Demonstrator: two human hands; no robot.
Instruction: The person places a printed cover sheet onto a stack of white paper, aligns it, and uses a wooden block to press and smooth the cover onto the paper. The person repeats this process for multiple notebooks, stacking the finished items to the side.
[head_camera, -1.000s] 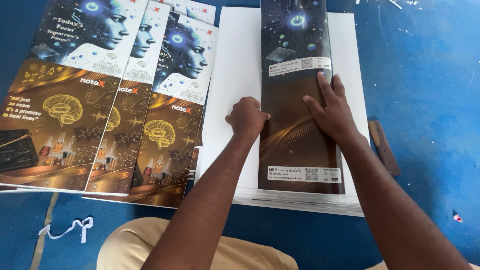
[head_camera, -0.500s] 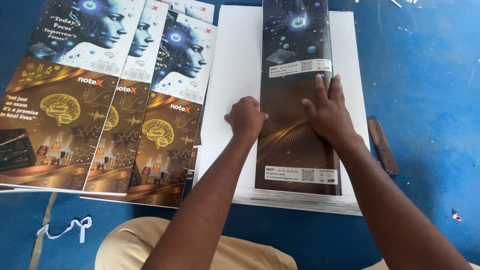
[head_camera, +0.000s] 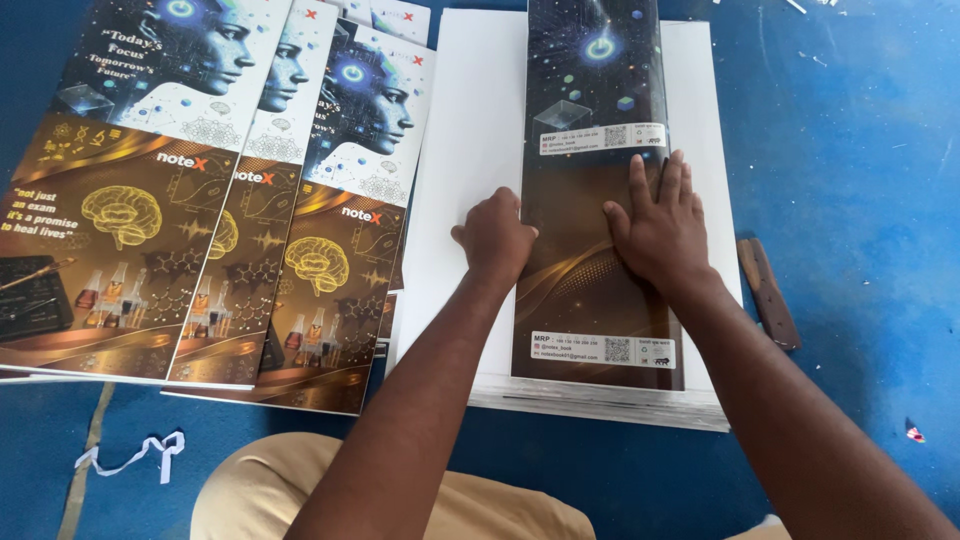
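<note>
I see my left hand (head_camera: 495, 238) curled into a fist at the centre of the frame, knuckles pressing the left edge of the long, dark glossy printed cover sheet (head_camera: 598, 190), gripping nothing. My right hand (head_camera: 660, 225) lies flat and open on the same sheet, fingers spread, pinning it so it cannot slide. The sheet rests lengthwise on the thick stack of white paper (head_camera: 470, 150), centre to upper right, probably to keep edges aligned. Fanned glossy covers with a brain picture (head_camera: 200, 230) lie at left, a brown wooden strip (head_camera: 768, 292) at right, all on the blue floor (head_camera: 860, 150).
</note>
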